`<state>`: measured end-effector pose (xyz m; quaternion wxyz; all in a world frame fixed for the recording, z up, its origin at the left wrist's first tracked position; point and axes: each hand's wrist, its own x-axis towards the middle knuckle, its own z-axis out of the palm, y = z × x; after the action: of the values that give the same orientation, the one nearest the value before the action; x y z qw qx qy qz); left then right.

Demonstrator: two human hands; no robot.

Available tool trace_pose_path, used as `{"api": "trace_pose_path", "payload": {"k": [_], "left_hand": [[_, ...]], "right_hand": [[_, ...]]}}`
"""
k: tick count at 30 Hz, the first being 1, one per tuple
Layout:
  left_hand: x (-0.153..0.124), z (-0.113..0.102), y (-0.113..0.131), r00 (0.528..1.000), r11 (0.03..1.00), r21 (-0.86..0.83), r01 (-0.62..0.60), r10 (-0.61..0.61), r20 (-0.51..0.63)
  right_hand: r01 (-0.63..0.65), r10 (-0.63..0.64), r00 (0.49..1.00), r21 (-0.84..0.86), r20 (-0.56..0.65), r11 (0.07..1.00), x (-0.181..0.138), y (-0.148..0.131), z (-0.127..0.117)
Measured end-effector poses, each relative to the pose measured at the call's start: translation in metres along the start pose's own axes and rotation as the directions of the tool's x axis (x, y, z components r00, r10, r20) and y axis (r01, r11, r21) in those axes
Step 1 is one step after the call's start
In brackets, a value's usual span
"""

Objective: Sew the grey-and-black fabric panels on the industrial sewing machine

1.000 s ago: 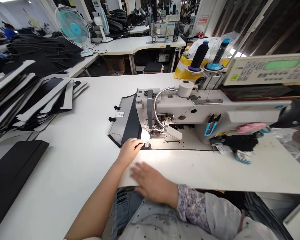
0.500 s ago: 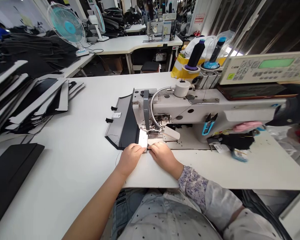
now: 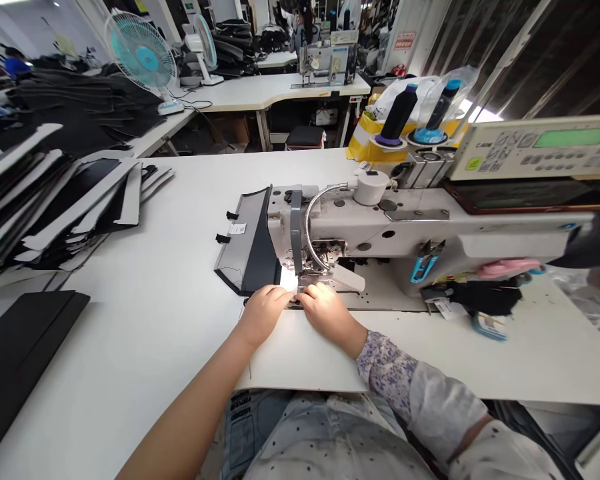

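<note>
A grey and black fabric piece (image 3: 260, 257) with a small white label and two black tabs lies flat on the table, partly behind the head of the sewing machine (image 3: 360, 220). My left hand (image 3: 264, 313) is closed with its fingertips on the near edge of the piece, just left of the presser foot. My right hand (image 3: 327, 312) is closed too, its thumb and fingers pinching at the same edge in front of the foot. The fingertips of both hands almost meet. What lies under them is hidden.
Stacked cut pieces (image 3: 80, 207) spread over the table's left side, with a folded black panel (image 3: 25, 360) nearer me. Blue-handled thread snips (image 3: 427, 261) hang on the machine's body. Thread cones (image 3: 399, 113) and a control panel (image 3: 540, 148) rise at the right.
The fabric piece has moved slightly away from me, and less of its white strip shows by my fingers. Both hands stay at its near edge. The camera view has shifted a little.
</note>
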<state>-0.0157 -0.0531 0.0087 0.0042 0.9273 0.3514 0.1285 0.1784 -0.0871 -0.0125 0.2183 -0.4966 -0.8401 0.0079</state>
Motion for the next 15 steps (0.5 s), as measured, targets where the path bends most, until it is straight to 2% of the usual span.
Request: {"api": "trace_pose_path", "payload": {"k": [10,13,15], "left_hand": [[0.029,0.013,-0.026,0.997,1.000,0.011,-0.007,0.008,-0.079],[0.039,0.013,-0.028,0.997,0.999,0.012,0.044,-0.043,-0.059],[0.044,0.012,-0.028,0.995,0.995,0.036,0.090,-0.089,-0.037]], "right_hand": [[-0.178,0.177,0.983,0.034,0.041,0.983,0.014,0.008,0.002],[-0.195,0.189,0.980,0.086,0.069,0.977,0.004,0.005,-0.004],[-0.163,0.151,0.984,0.134,0.091,0.978,-0.011,0.002,-0.013]]}}
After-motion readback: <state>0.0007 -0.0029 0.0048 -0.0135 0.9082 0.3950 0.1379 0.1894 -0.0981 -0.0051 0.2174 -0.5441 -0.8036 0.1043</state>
